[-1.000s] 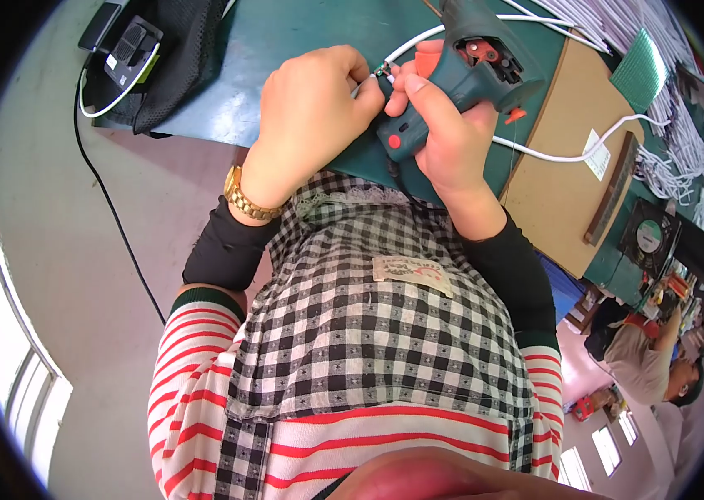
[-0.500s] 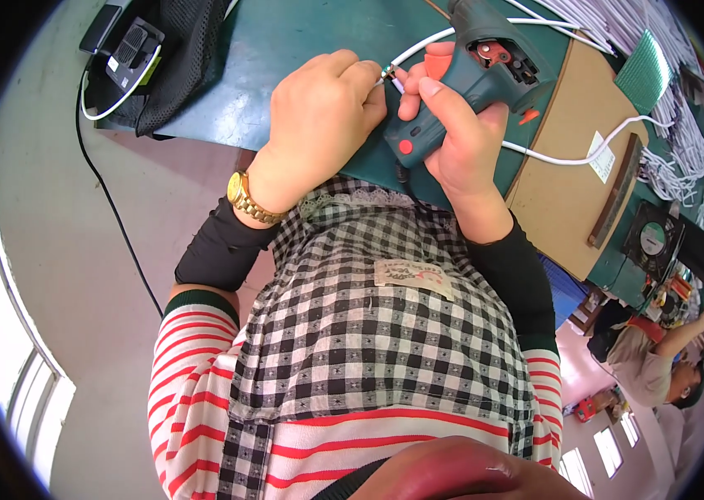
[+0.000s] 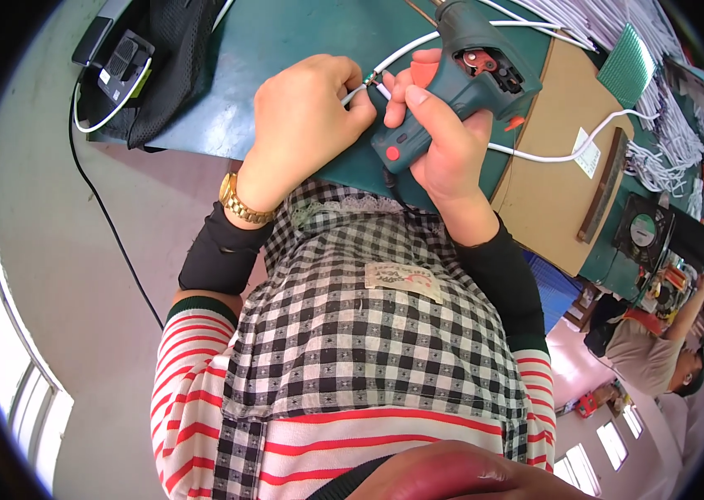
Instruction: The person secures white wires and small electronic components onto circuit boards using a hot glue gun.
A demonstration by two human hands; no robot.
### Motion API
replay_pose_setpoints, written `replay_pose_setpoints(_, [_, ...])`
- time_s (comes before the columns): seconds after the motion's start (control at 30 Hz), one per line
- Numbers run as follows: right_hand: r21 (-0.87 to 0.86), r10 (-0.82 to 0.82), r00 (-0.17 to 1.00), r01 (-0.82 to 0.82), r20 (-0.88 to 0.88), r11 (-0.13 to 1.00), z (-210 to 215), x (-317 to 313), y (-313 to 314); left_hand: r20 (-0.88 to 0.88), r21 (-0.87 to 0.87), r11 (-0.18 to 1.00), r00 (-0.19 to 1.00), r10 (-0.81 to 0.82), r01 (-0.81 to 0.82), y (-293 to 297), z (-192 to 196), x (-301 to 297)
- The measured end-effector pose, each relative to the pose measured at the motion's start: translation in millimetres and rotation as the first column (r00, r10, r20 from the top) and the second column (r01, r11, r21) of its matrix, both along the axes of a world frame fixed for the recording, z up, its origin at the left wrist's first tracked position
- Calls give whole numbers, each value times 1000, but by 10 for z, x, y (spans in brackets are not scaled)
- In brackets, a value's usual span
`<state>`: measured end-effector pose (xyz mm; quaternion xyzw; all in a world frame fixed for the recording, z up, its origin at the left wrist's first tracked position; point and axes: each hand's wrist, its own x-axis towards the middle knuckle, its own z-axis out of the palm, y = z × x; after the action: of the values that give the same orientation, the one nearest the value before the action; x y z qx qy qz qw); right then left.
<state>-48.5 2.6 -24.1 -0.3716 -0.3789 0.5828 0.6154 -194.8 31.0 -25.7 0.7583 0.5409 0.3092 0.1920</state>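
Far left, a black pouch (image 3: 148, 79) lies on the green bench (image 3: 285, 50). The left hand (image 3: 306, 133), gold watch (image 3: 242, 202) at the wrist, has its fingers curled shut, pinching the end of a white wire (image 3: 406, 48) at the fingertips. Just beside it, the right hand (image 3: 444, 142) is wrapped tight round the handle of a green glue gun (image 3: 473, 71), thumb lying along its side. Wire end and gun sit between both hands, above the bench edge. Right of these, a brown board (image 3: 548, 179) carries a second white cable (image 3: 552, 154). White wire bundles (image 3: 660, 158) lie far right.
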Motion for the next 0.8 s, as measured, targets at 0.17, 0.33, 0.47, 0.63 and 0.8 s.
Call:
replay_pose_setpoints(0.17, [-18, -17, 1000, 17, -3, 1000, -5, -24, -6, -16, -31, 999, 1000, 15, -16, -11, 30, 13])
replay_pose_setpoints(0.33, [-45, -24, 1000, 24, 2, 999, 1, -31, 3, -15, -3, 1000, 1000, 21, -21, -6, -7, 22])
replay_pose_setpoints(0.47, [-38, -22, 1000, 21, -19, 999, -5, -32, 6, -12, -9, 999, 999, 32, -32, -8, 5, 35])
replay_pose_setpoints(0.63, [-34, -26, 999, 26, -20, 999, -7, -20, -5, -47, 2, 1000, 999, 15, -15, -2, 15, 56])
replay_pose_setpoints(0.8, [7, -33, 997, 34, -67, 999, 10, 8, -66, -37, -10, 1000, 999, 13, -13, 1, 12, 52])
